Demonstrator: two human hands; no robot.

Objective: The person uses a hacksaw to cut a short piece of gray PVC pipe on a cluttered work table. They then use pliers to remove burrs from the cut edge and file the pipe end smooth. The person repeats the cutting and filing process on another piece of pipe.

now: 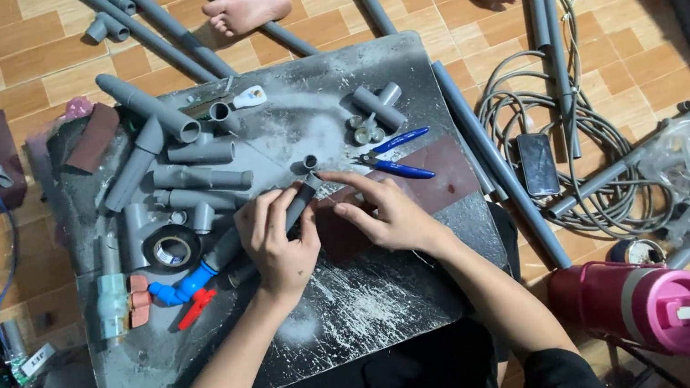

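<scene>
Left hand (279, 243): fingers wrapped shut around a short grey pipe (300, 203), near the middle of the work board (364, 311).
Right hand (385, 213): fingers loosely together, fingertips touching the pipe's free end and resting on a dark red-brown sheet of sandpaper (435, 180); it clamps nothing that I can tell.
Pipe axis: slants from the left palm up toward the board's far edge and to the right; the open end pokes out beyond the left thumb, just beside the right fingertips.
Nearer hand: the left holds the pipe's body; the right meets only its tip.
Pipe material: smooth, matte grey plastic, round and hollow.
Board surface: dark, flat, scuffed with whitish dust and scratches.
Left half of board: a heap of grey pipe offcuts (175, 170), a black tape roll (172, 247), a blue valve with a red handle (185, 293).
Far right part of board: blue-handled cutters (394, 156), just beyond the right hand.
Floor by near right corner: pink bottle (635, 305).
</scene>
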